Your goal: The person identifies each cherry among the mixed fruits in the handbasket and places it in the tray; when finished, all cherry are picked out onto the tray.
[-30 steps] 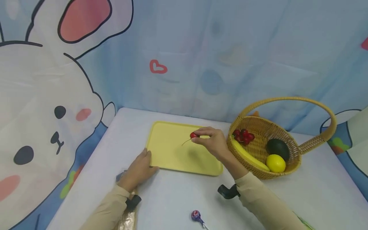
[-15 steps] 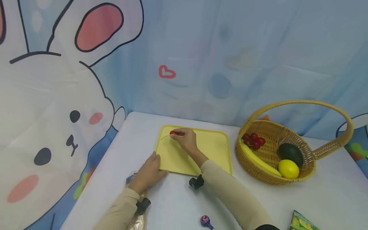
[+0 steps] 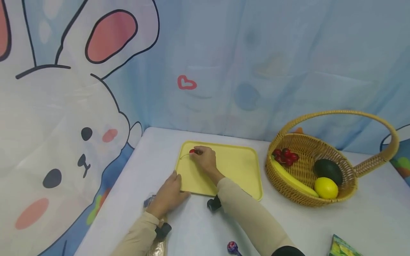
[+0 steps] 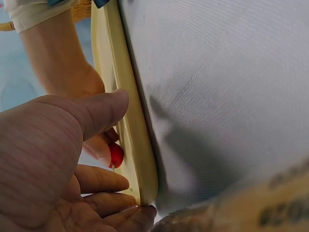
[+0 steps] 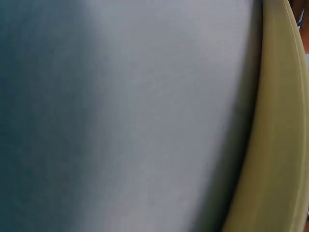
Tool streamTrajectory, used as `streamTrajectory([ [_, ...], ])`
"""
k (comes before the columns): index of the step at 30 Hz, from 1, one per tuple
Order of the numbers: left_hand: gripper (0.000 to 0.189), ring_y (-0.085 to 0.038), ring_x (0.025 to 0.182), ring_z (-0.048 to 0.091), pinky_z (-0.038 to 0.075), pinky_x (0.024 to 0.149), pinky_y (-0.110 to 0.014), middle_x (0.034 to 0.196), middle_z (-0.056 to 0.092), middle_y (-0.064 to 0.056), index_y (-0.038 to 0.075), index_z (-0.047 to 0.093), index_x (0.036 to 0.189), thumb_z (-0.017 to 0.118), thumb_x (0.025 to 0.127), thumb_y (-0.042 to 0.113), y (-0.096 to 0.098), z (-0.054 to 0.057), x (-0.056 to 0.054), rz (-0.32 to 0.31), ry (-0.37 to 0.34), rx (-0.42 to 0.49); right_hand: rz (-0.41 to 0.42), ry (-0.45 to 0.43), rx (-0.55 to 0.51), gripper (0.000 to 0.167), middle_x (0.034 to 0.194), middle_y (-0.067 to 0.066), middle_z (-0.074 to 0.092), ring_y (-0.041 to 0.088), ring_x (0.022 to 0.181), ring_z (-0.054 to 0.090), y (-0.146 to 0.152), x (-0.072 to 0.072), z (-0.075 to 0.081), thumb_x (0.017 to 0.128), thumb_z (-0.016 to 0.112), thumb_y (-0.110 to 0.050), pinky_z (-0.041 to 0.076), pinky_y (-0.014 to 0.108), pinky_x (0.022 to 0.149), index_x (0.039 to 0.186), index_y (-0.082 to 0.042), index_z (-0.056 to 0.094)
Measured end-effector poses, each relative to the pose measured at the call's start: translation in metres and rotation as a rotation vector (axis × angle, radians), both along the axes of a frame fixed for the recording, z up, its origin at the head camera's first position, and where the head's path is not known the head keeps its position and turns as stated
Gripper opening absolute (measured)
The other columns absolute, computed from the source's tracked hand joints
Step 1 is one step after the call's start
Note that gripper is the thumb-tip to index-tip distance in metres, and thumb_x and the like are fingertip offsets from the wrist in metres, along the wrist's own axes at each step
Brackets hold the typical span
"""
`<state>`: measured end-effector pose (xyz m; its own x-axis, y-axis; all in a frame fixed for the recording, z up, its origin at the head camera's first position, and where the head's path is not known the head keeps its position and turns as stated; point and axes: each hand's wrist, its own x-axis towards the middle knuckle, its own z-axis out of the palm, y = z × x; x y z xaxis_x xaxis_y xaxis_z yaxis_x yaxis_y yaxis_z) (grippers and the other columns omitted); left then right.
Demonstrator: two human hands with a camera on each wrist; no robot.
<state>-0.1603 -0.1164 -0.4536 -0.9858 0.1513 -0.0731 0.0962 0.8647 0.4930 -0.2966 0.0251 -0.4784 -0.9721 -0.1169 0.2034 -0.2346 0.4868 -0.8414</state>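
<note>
A yellow tray point(image 3: 234, 167) lies flat on the white table. At its near left corner my left hand point(image 3: 169, 195) rests, thumb on the front rim point(image 4: 131, 111) and fairly straight fingers along the left side. My right hand point(image 3: 206, 159) is low over the tray's left part and pinches a red cherry point(image 3: 192, 151), also visible in the left wrist view beyond my left fingers point(image 4: 104, 181). The cherry's thin stem points left. Whether the cherry touches the tray is hard to tell. The right wrist view shows only the tray's edge point(image 5: 277, 145) and the tabletop, not the cherry.
Right of the tray stands a wicker basket point(image 3: 304, 144) with several cherries point(image 3: 286, 156), a banana point(image 3: 296, 182), a lemon point(image 3: 326, 188) and a dark green avocado point(image 3: 328, 172). A lollipop point(image 3: 232, 248), a green packet point(image 3: 342, 246) and a clear-wrapped package point(image 3: 157, 247) lie nearer.
My right hand has carried the cherry left and down, from above the tray's middle to its left part. My left hand stays at the corner. The head view has shifted slightly.
</note>
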Motion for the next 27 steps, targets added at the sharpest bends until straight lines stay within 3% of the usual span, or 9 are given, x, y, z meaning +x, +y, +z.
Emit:
streamTrajectory([
  [5,0.075,-0.048,0.138,0.040,0.038,0.115,-0.051,0.149,0.034,-0.039,-0.019,0.041,0.139,0.071,0.090,0.030,0.005,0.001,0.003,-0.007,0.003,0.003,-0.017,-0.060,0.009,0.037,0.117,0.016,0.072,0.031,0.109,0.069,0.011,0.004,0.000,0.085,0.079,-0.017,0.057,0.042,0.095,0.117,-0.001,0.072],
  [9,0.075,-0.049,0.138,0.040,0.038,0.115,-0.052,0.150,0.034,-0.039,-0.019,0.041,0.139,0.071,0.090,0.029,0.005,0.004,0.005,0.006,-0.005,0.005,0.032,-0.093,-0.011,0.036,0.121,0.017,0.071,0.033,0.111,0.067,0.027,0.013,0.011,0.086,0.077,-0.018,0.058,0.043,0.092,0.118,-0.002,0.072],
  [13,0.075,-0.049,0.139,0.037,0.036,0.116,-0.053,0.151,0.032,-0.038,-0.018,0.040,0.140,0.070,0.090,0.028,0.004,0.005,0.005,0.017,-0.023,0.018,0.106,-0.149,-0.063,0.034,0.117,0.016,0.072,0.030,0.106,0.069,0.055,0.027,0.033,0.089,0.075,-0.018,0.060,0.040,0.087,0.117,0.000,0.072],
  [20,0.076,-0.048,0.142,0.034,0.033,0.117,-0.053,0.153,0.029,-0.037,-0.016,0.040,0.142,0.070,0.091,0.031,0.002,0.002,0.004,0.024,-0.037,0.017,0.249,-0.259,-0.215,0.033,0.119,0.021,0.069,0.021,0.099,0.071,0.113,0.050,0.077,0.091,0.072,-0.014,0.059,0.037,0.091,0.119,0.004,0.069],
  [23,0.076,-0.049,0.141,0.034,0.033,0.117,-0.054,0.153,0.028,-0.038,-0.017,0.040,0.142,0.071,0.090,0.031,0.002,0.001,0.004,0.022,-0.041,0.014,0.285,-0.258,-0.195,0.034,0.119,0.021,0.069,0.014,0.095,0.071,0.138,0.059,0.094,0.092,0.071,-0.014,0.059,0.033,0.089,0.119,0.005,0.068],
  [27,0.076,-0.049,0.142,0.033,0.032,0.117,-0.055,0.153,0.027,-0.038,-0.017,0.039,0.142,0.070,0.091,0.030,0.004,0.001,0.004,0.014,-0.049,0.015,0.288,-0.266,-0.172,0.036,0.114,0.009,0.072,0.012,0.094,0.071,0.171,0.067,0.115,0.091,0.072,-0.015,0.060,0.031,0.088,0.121,0.005,0.067],
])
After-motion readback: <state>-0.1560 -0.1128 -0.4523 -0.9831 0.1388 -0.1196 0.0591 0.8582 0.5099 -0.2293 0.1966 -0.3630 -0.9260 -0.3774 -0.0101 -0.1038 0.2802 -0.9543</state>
